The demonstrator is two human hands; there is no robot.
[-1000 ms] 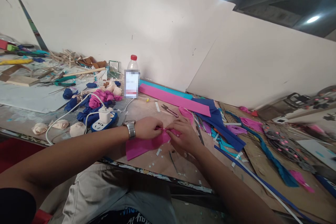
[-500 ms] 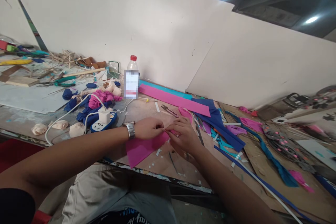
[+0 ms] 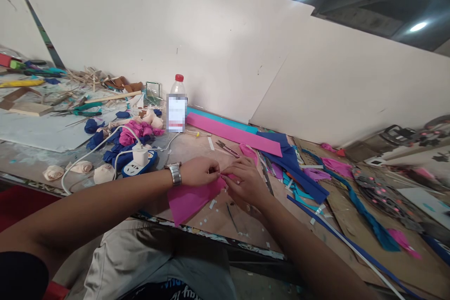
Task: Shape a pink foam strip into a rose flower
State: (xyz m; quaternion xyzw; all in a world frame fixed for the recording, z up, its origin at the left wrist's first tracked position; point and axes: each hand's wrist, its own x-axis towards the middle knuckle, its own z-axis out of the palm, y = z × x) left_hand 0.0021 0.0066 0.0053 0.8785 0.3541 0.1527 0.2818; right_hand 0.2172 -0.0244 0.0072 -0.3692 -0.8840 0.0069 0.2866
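A bright pink sheet (image 3: 193,201) lies at the table's front edge, its right end raised between my hands. My left hand (image 3: 201,172), with a metal watch at the wrist, pinches the sheet's upper right end. Against it from the right, my right hand (image 3: 248,182) pinches the same end, fingertips almost touching my left thumb. What the fingertips do to the edge is too small to tell. Small scissors (image 3: 227,148) and a pink loop (image 3: 249,152) lie just beyond my hands. Farther back is a long pink strip (image 3: 234,134) on a light blue one.
At left are a power strip (image 3: 135,168) with white cables, several crumpled cloth pieces (image 3: 137,133), and pliers (image 3: 86,110). A red-capped bottle (image 3: 179,85) stands by the white wall. Dark blue cloth (image 3: 293,164), scraps and a coiled dark item (image 3: 383,192) lie at right.
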